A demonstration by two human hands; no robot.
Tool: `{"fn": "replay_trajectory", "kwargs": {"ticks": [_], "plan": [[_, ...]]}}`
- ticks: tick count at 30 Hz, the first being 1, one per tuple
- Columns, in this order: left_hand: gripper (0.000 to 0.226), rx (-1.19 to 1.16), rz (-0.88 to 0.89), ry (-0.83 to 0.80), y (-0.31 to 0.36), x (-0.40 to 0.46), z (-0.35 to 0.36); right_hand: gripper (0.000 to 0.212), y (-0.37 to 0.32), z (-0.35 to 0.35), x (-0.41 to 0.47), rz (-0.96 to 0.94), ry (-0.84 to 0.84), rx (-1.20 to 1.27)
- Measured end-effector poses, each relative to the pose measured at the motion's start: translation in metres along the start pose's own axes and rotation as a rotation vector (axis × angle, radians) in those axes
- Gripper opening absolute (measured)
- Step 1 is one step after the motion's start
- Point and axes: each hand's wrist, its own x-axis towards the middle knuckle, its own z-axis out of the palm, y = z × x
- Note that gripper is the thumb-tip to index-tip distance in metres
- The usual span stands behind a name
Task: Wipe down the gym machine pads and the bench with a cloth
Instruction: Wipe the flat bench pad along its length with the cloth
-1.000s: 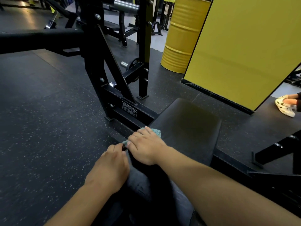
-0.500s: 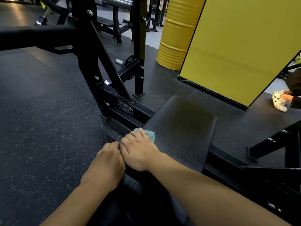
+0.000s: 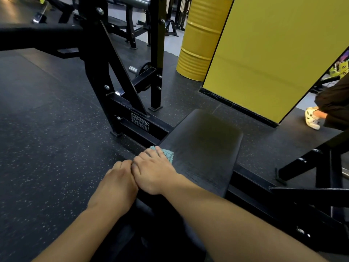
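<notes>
Rubber flooring [image 3: 47, 148], black with pale flecks, fills the left side, and the black machine frame [image 3: 117, 103] with its Hammer Strength plate stands beyond it. At the near left edge of the black seat pad [image 3: 204, 148], the left hand [image 3: 115, 186] sits with its fingers curled down at the pad's corner; whether it grips anything I cannot tell. Touching it on the right, the right hand [image 3: 153, 173] presses the teal cloth [image 3: 167, 155] onto the pad, fingers bent over it. Compared with a second ago the hands have hardly shifted on the pad and the cloth stays at that same left edge, so the wiping looks stalled or confined to one spot. Most of the pad to the right remains to be covered. Far right, a yellow panel [image 3: 273, 53] rises behind another person's shoe [image 3: 312, 119].
</notes>
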Motion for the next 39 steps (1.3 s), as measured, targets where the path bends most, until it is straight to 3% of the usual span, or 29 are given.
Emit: {"fn": "replay_trajectory", "kwargs": {"ticks": [7,15,18,21,25,32,39], "plan": [[0.019,0.109,0.119,-0.044,-0.015,-0.010,0.003,0.047,-0.006,0.004,-0.007,-0.038,0.000,-0.012],[0.018,0.026,0.023,-0.012,-0.010,0.001,0.007,0.044,0.010,-0.002,0.012,-0.061,-0.023,-0.089],[0.041,0.054,-0.027,-0.078,-0.014,-0.001,0.011,0.044,0.010,0.002,0.013,-0.058,-0.020,-0.104],[0.020,0.013,-0.062,-0.060,-0.008,-0.002,0.005,0.043,0.009,0.004,0.013,-0.059,0.029,-0.100],[0.011,-0.040,-0.120,-0.061,-0.008,0.002,0.005,0.042,0.008,0.006,0.013,-0.048,0.029,-0.093],[0.011,-0.026,-0.175,-0.016,-0.007,-0.009,-0.003,0.040,-0.009,0.010,0.001,-0.030,-0.006,-0.087],[0.021,-0.004,-0.107,-0.023,-0.018,-0.041,-0.012,0.041,-0.029,0.020,-0.016,-0.057,0.003,-0.063]]}}
